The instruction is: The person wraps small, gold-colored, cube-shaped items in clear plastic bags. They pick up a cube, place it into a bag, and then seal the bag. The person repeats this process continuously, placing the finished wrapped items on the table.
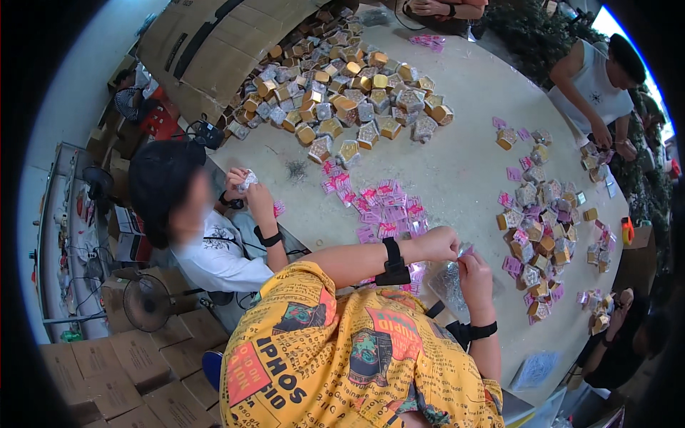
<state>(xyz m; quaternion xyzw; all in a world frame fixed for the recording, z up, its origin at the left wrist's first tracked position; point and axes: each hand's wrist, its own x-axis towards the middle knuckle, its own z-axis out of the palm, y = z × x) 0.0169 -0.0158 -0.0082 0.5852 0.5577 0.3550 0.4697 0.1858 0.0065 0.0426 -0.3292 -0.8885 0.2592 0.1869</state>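
My left hand [441,245] and my right hand [475,277] meet close together over the near part of the table, both with fingers pinched. Between their fingertips is a small shiny bit [465,250], too small to name. Just below them lies a clear plastic bag or tray [448,282] with fine silvery pieces in it. Beside my left hand, pink printed cards [389,203] lie in an overlapping pile, partly covered by my left forearm.
A large heap of gold and silver faceted ornaments [346,107] covers the far table [457,164]. More ornaments with pink cards [542,235] lie to the right. A co-worker at left handles a silvery ornament [247,181]; others work around the edge. Cardboard boxes [132,357] stand lower left.
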